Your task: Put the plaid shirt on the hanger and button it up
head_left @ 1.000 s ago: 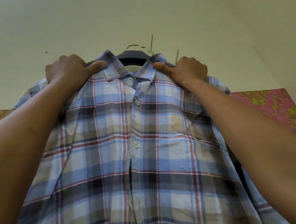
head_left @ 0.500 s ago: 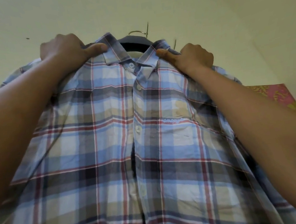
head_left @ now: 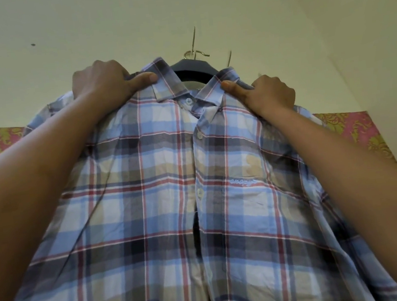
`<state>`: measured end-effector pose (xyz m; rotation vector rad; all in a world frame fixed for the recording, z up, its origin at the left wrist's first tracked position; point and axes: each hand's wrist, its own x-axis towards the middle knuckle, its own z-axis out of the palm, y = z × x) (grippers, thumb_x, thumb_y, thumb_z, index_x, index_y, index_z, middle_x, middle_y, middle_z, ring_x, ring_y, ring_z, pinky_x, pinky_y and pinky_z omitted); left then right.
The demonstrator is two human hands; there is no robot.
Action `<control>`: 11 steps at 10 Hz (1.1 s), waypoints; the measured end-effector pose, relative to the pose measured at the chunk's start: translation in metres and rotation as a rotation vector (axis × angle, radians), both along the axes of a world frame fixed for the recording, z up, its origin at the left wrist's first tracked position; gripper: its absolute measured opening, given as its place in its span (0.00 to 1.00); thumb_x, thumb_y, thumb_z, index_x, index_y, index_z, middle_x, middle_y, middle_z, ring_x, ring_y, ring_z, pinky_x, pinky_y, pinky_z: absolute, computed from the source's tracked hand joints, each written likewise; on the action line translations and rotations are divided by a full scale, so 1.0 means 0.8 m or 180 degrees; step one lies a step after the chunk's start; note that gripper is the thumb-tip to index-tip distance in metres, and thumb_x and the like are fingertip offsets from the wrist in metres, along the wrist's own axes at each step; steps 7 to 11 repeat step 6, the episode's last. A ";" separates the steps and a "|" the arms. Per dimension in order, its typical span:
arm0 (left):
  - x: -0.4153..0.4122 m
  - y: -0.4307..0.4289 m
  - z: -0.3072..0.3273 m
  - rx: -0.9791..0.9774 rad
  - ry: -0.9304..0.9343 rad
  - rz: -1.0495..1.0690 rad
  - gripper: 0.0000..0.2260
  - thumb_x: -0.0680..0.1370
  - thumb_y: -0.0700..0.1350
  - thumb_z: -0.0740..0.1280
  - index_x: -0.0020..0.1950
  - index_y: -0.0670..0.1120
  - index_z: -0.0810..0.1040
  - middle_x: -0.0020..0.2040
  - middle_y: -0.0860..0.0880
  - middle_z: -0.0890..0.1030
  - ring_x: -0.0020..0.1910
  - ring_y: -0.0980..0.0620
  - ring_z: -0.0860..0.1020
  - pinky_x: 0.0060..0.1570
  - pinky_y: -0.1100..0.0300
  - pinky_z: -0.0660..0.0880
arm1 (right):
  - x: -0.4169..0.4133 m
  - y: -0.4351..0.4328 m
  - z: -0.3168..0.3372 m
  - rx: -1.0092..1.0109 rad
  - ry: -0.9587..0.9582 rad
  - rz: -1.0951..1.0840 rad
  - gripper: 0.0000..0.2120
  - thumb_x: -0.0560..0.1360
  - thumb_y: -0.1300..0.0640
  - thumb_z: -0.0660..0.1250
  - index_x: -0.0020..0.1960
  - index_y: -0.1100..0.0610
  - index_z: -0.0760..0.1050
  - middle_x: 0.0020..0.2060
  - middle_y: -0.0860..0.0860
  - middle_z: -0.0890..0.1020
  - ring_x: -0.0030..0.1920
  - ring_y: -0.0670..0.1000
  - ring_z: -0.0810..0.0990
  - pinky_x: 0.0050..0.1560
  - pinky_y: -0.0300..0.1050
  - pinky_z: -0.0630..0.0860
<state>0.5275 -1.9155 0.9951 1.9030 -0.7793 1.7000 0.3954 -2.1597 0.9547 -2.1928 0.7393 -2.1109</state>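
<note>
Both hands — left hand (head_left: 100, 83), right hand (head_left: 269, 94) — grip the plaid shirt (head_left: 172, 191) (buttoned) at its shoulders, either side of the dark hanger (head_left: 192, 70).

Wall (head_left: 125, 21) above hanger (head_left: 191, 68) open; pins (head_left: 230, 57) near hook (head_left: 196, 54).

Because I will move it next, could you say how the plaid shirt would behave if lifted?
Probably floppy: the plaid shirt creases and drapes below the left hand and right hand. Likely light: thin-looking fabric hangs off the hanger.
</note>
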 end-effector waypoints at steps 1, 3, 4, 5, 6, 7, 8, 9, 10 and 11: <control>0.000 0.002 -0.004 -0.0022 0.0042 -0.0016 0.37 0.67 0.75 0.53 0.37 0.42 0.79 0.30 0.44 0.71 0.33 0.45 0.70 0.34 0.57 0.63 | 0.002 -0.001 -0.001 -0.0035 0.0041 0.0006 0.35 0.66 0.23 0.52 0.29 0.57 0.64 0.28 0.52 0.70 0.29 0.52 0.67 0.30 0.41 0.58; -0.005 0.000 -0.021 -0.0031 -0.0082 0.0056 0.31 0.73 0.70 0.53 0.43 0.43 0.76 0.42 0.40 0.75 0.43 0.41 0.73 0.40 0.55 0.64 | 0.004 -0.010 -0.017 -0.0204 0.0077 0.0271 0.28 0.74 0.31 0.51 0.30 0.55 0.60 0.30 0.51 0.69 0.34 0.55 0.69 0.32 0.44 0.59; -0.008 0.001 -0.035 -0.0040 -0.0196 -0.0011 0.27 0.76 0.66 0.54 0.57 0.45 0.75 0.55 0.37 0.78 0.53 0.37 0.75 0.46 0.51 0.66 | 0.006 -0.015 -0.029 -0.0472 0.0075 0.0416 0.26 0.75 0.34 0.52 0.39 0.57 0.66 0.40 0.56 0.75 0.44 0.59 0.74 0.41 0.48 0.63; -0.015 0.005 -0.059 0.0100 -0.0231 -0.0055 0.26 0.76 0.62 0.56 0.66 0.46 0.68 0.62 0.38 0.74 0.60 0.38 0.72 0.58 0.46 0.64 | -0.005 -0.004 -0.047 -0.0496 0.0073 0.0401 0.30 0.73 0.35 0.52 0.60 0.59 0.71 0.55 0.60 0.77 0.56 0.62 0.74 0.51 0.52 0.68; -0.029 0.013 -0.090 0.0176 -0.0293 -0.0074 0.26 0.76 0.61 0.59 0.71 0.49 0.63 0.68 0.41 0.70 0.66 0.40 0.68 0.65 0.44 0.59 | -0.023 0.013 -0.067 -0.0534 0.0009 0.0369 0.27 0.77 0.41 0.54 0.67 0.60 0.67 0.63 0.60 0.74 0.63 0.61 0.71 0.59 0.52 0.67; -0.029 0.013 -0.090 0.0176 -0.0293 -0.0074 0.26 0.76 0.61 0.59 0.71 0.49 0.63 0.68 0.41 0.70 0.66 0.40 0.68 0.65 0.44 0.59 | -0.023 0.013 -0.067 -0.0534 0.0009 0.0369 0.27 0.77 0.41 0.54 0.67 0.60 0.67 0.63 0.60 0.74 0.63 0.61 0.71 0.59 0.52 0.67; -0.029 0.013 -0.090 0.0176 -0.0293 -0.0074 0.26 0.76 0.61 0.59 0.71 0.49 0.63 0.68 0.41 0.70 0.66 0.40 0.68 0.65 0.44 0.59 | -0.023 0.013 -0.067 -0.0534 0.0009 0.0369 0.27 0.77 0.41 0.54 0.67 0.60 0.67 0.63 0.60 0.74 0.63 0.61 0.71 0.59 0.52 0.67; -0.029 0.013 -0.090 0.0176 -0.0293 -0.0074 0.26 0.76 0.61 0.59 0.71 0.49 0.63 0.68 0.41 0.70 0.66 0.40 0.68 0.65 0.44 0.59 | -0.023 0.013 -0.067 -0.0534 0.0009 0.0369 0.27 0.77 0.41 0.54 0.67 0.60 0.67 0.63 0.60 0.74 0.63 0.61 0.71 0.59 0.52 0.67; -0.029 0.013 -0.090 0.0176 -0.0293 -0.0074 0.26 0.76 0.61 0.59 0.71 0.49 0.63 0.68 0.41 0.70 0.66 0.40 0.68 0.65 0.44 0.59 | -0.023 0.013 -0.067 -0.0534 0.0009 0.0369 0.27 0.77 0.41 0.54 0.67 0.60 0.67 0.63 0.60 0.74 0.63 0.61 0.71 0.59 0.52 0.67; -0.029 0.013 -0.090 0.0176 -0.0293 -0.0074 0.26 0.76 0.61 0.59 0.71 0.49 0.63 0.68 0.41 0.70 0.66 0.40 0.68 0.65 0.44 0.59 | -0.023 0.013 -0.067 -0.0534 0.0009 0.0369 0.27 0.77 0.41 0.54 0.67 0.60 0.67 0.63 0.60 0.74 0.63 0.61 0.71 0.59 0.52 0.67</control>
